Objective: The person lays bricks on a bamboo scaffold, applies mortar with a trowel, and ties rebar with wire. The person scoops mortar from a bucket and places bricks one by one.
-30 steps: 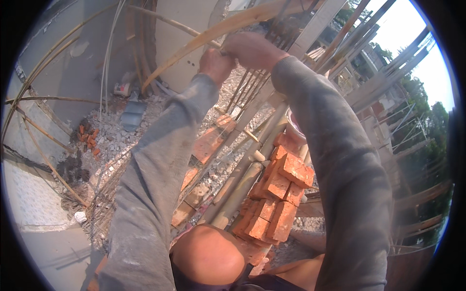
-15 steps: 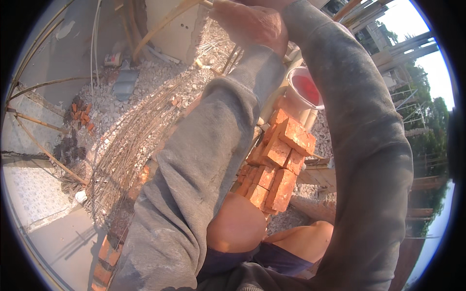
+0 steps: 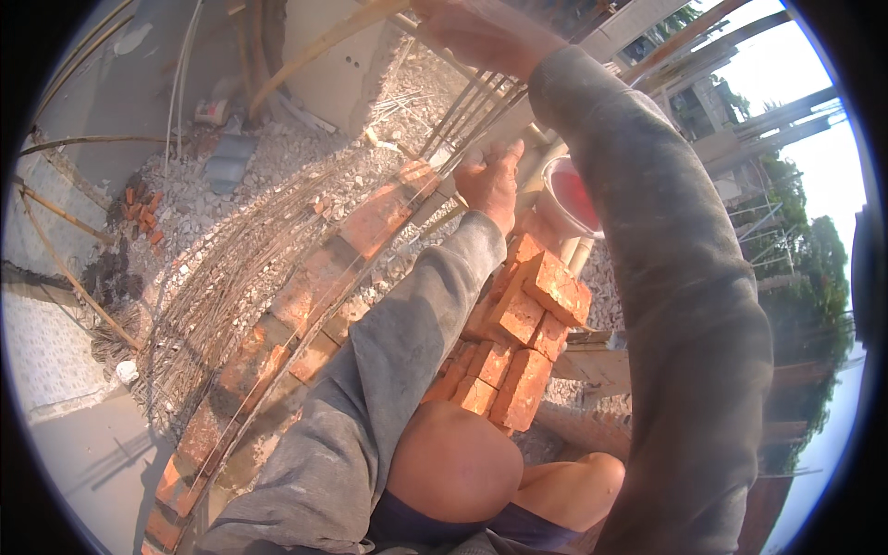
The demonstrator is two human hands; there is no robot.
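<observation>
My left hand (image 3: pixel 490 180) is closed, its fingers curled in above the far end of a low brick wall (image 3: pixel 305 287). Whatever it may hold is hidden. A thin line runs along that wall's edge. Higher up, my right hand (image 3: pixel 486 37) is blurred and partly cut off by the top rim, close to a bamboo pole (image 3: pixel 324 46). Its fingers cannot be made out. Orange bricks (image 3: pixel 518 375) are stacked beside my left forearm, in front of my knees. Just beyond them stands a white bucket (image 3: pixel 553 199) with a red inside, partly covered by my right sleeve.
A long bundle of thin sticks or rods (image 3: pixel 231 268) lies on rubble left of the wall. Farther left are a small heap of broken bricks (image 3: pixel 143 217) and a grey sheet (image 3: pixel 229 165). Several poles (image 3: pixel 472 106) slant beyond my left hand. A wooden board (image 3: pixel 592 361) lies right of the stack.
My left hand has come down and back toward me, away from my right hand, uncovering the brick wall. The right hand stays high and has shifted slightly.
</observation>
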